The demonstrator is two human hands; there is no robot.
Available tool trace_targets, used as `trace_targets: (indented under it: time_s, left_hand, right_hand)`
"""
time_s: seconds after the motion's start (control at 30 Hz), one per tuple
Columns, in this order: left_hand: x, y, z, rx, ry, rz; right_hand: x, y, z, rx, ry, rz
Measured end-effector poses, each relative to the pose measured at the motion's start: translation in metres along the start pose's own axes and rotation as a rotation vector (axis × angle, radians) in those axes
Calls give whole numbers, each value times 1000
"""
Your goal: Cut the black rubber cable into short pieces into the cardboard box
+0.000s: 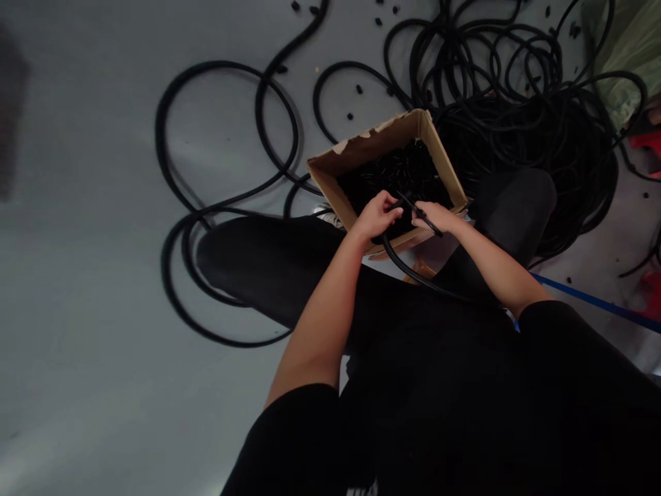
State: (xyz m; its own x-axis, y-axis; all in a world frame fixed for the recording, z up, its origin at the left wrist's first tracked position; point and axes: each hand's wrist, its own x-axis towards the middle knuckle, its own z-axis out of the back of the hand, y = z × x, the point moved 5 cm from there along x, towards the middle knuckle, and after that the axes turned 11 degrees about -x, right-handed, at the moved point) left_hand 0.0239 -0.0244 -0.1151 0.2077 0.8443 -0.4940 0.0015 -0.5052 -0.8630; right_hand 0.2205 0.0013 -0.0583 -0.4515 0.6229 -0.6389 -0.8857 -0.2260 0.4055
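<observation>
My left hand (379, 215) is curled around the end of a black hose (407, 269) that runs back over my lap. My right hand (438, 216) is closed on a thin black tool or fitting (413, 207) whose tip meets the hose end. Both hands hover over the near edge of an open cardboard box (325, 176) filled with small black pieces (397, 172). The box sits between my knees on the grey floor.
Long loops of black hose (222, 200) sprawl on the floor to the left. A thick tangle of hose (521, 103) lies behind and right of the box. Small black bits (359, 89) are scattered around. A blue strip (593, 303) and red objects (653, 141) lie at right.
</observation>
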Motion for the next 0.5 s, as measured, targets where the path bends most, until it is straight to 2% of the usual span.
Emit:
trace_targets:
  time_s: [0.1, 0.2, 0.5]
  left_hand:
    - [-1, 1, -5, -18, 103, -14]
    - [-1, 3, -8, -23, 131, -9]
    - [2, 2, 1, 32, -71, 52]
  right_hand:
    - [-1, 0, -5, 44, 47, 29]
    - [0, -1, -7, 52, 62, 33]
    - [-6, 6, 3, -80, -7, -44]
